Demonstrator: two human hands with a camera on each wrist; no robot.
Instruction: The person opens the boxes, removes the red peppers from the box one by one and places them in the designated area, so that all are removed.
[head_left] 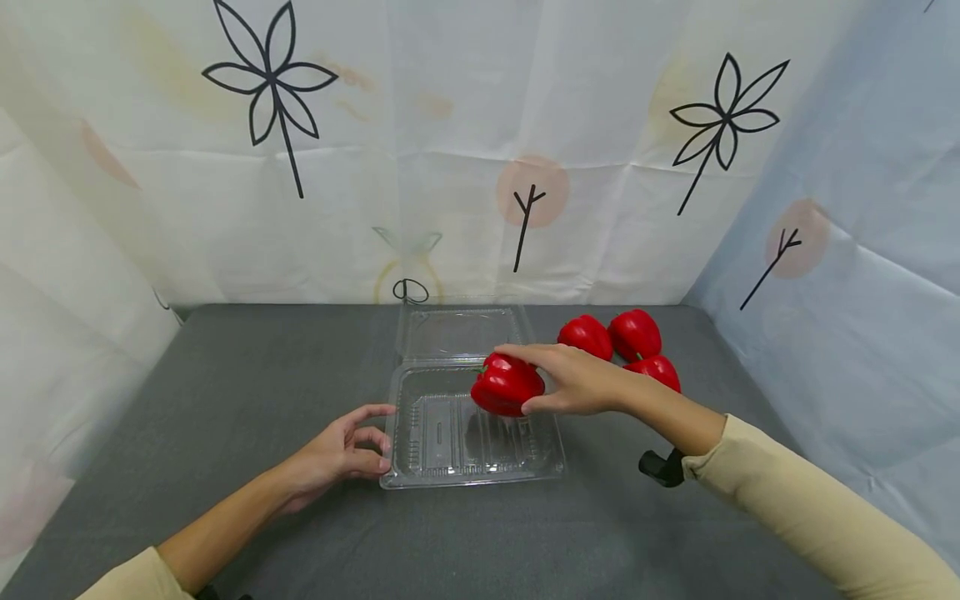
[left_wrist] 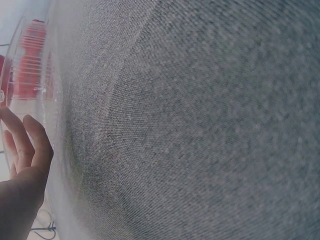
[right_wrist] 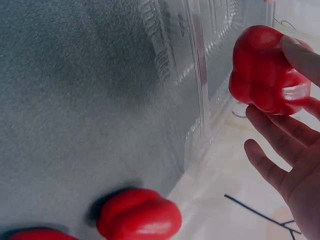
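A clear plastic clamshell container lies on the grey cloth with its lid folded back. Over the right part of its base, a red bell pepper is held up by my right hand, thumb on one side and fingers on the other. The same pepper shows its lobed end in the right wrist view. At the container's left rim, my left hand rests its loosely bent fingertips and thumb against the edge. The left wrist view shows these fingers beside the clear wall.
To the right of the lid sit three more red bell peppers, one at the left, one behind and one in front, partly hidden by the right arm. Patterned white curtains hang behind and along the sides of the grey-covered table.
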